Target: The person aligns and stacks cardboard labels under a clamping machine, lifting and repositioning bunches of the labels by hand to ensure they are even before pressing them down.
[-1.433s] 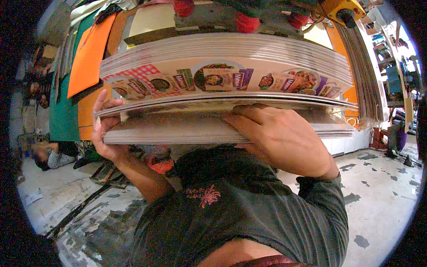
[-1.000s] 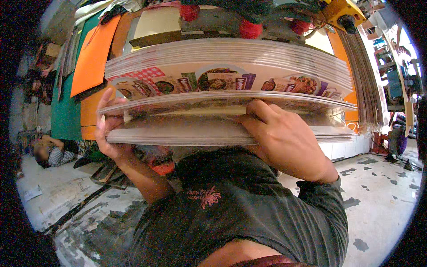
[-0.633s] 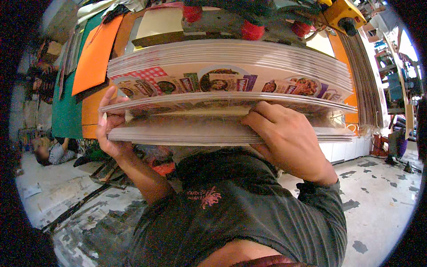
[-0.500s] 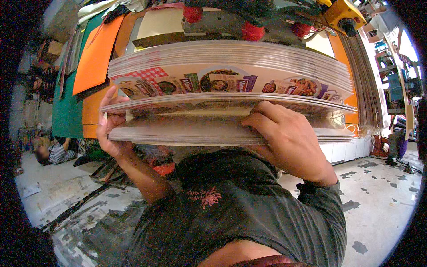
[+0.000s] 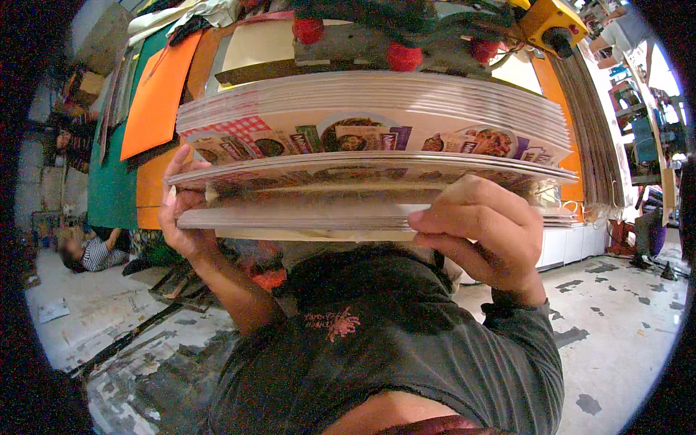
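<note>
A thick stack of printed cardboard sheets [image 5: 290, 134], with food pictures and a red checked pattern, stands on edge in front of me. Nearer to me, a few sheets lean apart from the main stack, and a gap separates them from a thin near bundle [image 5: 304, 219]. My left hand [image 5: 181, 217] is at the left ends, its fingers curled round the edges of the near sheets. My right hand [image 5: 486, 228] pinches the top edge of the near bundle, right of its middle, between thumb and fingers. Its lower fingers are partly hidden.
Beyond the stack is a machine with red knobs [image 5: 404, 56] and a yellow box [image 5: 554, 29]. An orange sheet [image 5: 161, 98] lies at the left on a green surface [image 5: 109, 192]. A person in a striped top [image 5: 105, 254] is low at the far left.
My right hand has come out of the gap between the sheets and moved right and toward me, onto the near bundle's edge. My left hand stays at the left ends.
</note>
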Demonstrator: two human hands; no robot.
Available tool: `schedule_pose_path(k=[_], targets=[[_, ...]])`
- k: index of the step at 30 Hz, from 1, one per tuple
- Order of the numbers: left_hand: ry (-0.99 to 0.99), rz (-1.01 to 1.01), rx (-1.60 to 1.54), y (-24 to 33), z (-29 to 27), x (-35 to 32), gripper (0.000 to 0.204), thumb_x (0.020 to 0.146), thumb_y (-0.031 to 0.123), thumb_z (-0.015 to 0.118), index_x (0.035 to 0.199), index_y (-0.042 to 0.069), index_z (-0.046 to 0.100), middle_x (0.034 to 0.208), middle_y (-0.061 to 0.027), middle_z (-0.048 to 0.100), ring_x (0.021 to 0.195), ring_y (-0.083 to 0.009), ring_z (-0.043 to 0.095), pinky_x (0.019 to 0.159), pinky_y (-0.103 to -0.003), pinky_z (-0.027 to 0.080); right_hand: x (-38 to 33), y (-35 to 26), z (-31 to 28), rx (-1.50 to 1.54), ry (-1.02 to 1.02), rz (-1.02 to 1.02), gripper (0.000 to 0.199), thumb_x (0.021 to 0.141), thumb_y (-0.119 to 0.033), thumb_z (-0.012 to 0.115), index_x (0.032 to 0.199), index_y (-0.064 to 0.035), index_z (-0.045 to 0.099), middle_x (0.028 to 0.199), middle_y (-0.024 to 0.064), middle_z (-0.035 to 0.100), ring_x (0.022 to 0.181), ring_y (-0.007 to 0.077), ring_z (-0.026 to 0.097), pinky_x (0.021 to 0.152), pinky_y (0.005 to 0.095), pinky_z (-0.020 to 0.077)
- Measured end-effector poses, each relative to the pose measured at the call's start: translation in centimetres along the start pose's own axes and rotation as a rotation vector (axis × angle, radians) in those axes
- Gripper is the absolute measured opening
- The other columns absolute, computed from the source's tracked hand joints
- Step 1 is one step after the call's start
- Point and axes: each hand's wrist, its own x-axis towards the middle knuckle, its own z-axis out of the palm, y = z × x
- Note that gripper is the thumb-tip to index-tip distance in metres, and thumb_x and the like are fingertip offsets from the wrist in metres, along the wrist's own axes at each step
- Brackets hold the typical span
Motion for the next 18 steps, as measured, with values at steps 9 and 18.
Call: schedule_pose_path(k=[9,18], targets=[[-0.008,0.021,0.028,0.0,-0.6,-0.2,0.084,0.093,0.047,0.053,0.154,-0.01,0.041,0.127,-0.0255,0.066,0.118,-0.0295,0.067,0.11,-0.042,0.048,-3.5,-0.1,1.0,0.176,-0.125,-0.289,0.023,0.082,-0.024,0.083,0.09,-0.0082,0.069,0.069,0.0029,0.055,0.056,0.0218,0.06,0.044,0.0369,0.0437],[0.035,0.084,0.09,0.0,-0.1,0.4,0.082,0.094,0.046,0.053,0.152,-0.011,0.043,0.129,-0.0252,0.065,0.121,-0.0295,0.064,0.109,-0.04,0.047,-4.0,0.3,9.0,0.129,-0.317,-0.318,0.038,0.091,-0.028,0.079,0.07,-0.012,0.052,0.066,0.0034,0.046,0.055,0.0205,0.058,0.046,0.0366,0.0451]])
